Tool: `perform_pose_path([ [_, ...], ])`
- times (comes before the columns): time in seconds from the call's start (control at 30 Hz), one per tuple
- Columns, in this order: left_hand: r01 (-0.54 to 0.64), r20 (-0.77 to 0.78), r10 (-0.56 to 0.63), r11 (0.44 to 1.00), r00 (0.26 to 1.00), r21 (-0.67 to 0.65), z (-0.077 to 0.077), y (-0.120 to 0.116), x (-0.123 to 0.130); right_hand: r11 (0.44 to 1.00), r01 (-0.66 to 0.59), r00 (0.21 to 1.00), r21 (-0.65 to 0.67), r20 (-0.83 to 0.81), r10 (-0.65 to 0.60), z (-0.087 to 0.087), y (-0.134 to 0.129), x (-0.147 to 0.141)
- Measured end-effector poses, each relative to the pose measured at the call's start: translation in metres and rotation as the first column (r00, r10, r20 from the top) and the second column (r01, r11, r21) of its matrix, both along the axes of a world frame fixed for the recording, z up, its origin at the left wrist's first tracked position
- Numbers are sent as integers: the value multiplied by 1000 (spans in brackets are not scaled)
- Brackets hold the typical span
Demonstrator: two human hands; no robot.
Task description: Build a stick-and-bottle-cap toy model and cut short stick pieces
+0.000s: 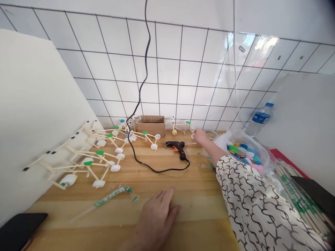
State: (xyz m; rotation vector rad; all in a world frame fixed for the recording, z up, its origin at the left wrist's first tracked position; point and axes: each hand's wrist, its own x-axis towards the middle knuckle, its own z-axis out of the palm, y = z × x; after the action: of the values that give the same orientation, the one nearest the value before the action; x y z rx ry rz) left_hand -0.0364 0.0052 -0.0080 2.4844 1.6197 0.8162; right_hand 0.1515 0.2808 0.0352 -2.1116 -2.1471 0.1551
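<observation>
My left hand lies on the wooden table near the front edge, fingers loosely extended and nothing in it. My right hand reaches far back at the end of a patterned sleeve, beside the white wheels of a small stick model with a green cap. Its fingertips are too small and hidden to show whether they grip the model. Between the hands and the wall lies a black glue gun with an orange trigger. Several stick models with white wheels and green caps stand at the left.
A cardboard box is against the tiled wall. A black cable loops across the table. At the right are a bag of colored caps, a water bottle and bundled sticks. A wrapper and dark device lie front left.
</observation>
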Motion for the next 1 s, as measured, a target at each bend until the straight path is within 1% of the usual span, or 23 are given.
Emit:
perform_pose_path([
  [0.1, -1, -1, 1, 1000, 1000, -18, 1, 0, 1, 999, -4, 1000, 36, 15, 4, 9, -13, 3],
  [0.17, -1, -7, 1, 1000, 1000, -26, 2, 0, 2, 998, -29, 999, 47, 24, 28, 15, -27, 3],
  [0.27, 8, -29, -9, 1000, 1000, -24, 3, 0, 2, 993, -115, 993, 41, 35, 113, 24, -61, 0],
  [0.37, 21, -59, -21, 1000, 998, -9, 5, 1, 2, 976, -217, 976, 19, 43, 216, 31, -113, -6],
  [0.53, 31, -101, -31, 1000, 994, -6, 4, 4, 0, 940, -338, 940, -39, 40, 339, 40, -219, -6],
  [0.6, 38, -106, -38, 999, 994, -2, 1, 5, 0, 916, -392, 917, -81, 41, 396, 39, -255, -2],
  [0.67, 42, -108, -41, 999, 993, 6, -2, 5, 0, 896, -428, 902, -119, 13, 432, 33, -281, 4],
  [0.73, 48, -110, -47, 999, 993, 6, -4, 5, 0, 875, -462, 885, -145, -16, 465, 22, -296, 9],
  [0.8, 55, -111, -55, 998, 992, -9, -5, 5, 0, 872, -467, 883, -148, -32, 468, 7, -301, 12],
  [0.9, 48, -115, -49, 999, 992, -13, -4, 5, 0, 885, -447, 895, -128, -56, 443, -15, -298, 14],
  [1.0, 42, -108, -42, 999, 993, 3, -3, 5, -1, 898, -434, 899, -74, -102, 426, -26, -294, 14],
])
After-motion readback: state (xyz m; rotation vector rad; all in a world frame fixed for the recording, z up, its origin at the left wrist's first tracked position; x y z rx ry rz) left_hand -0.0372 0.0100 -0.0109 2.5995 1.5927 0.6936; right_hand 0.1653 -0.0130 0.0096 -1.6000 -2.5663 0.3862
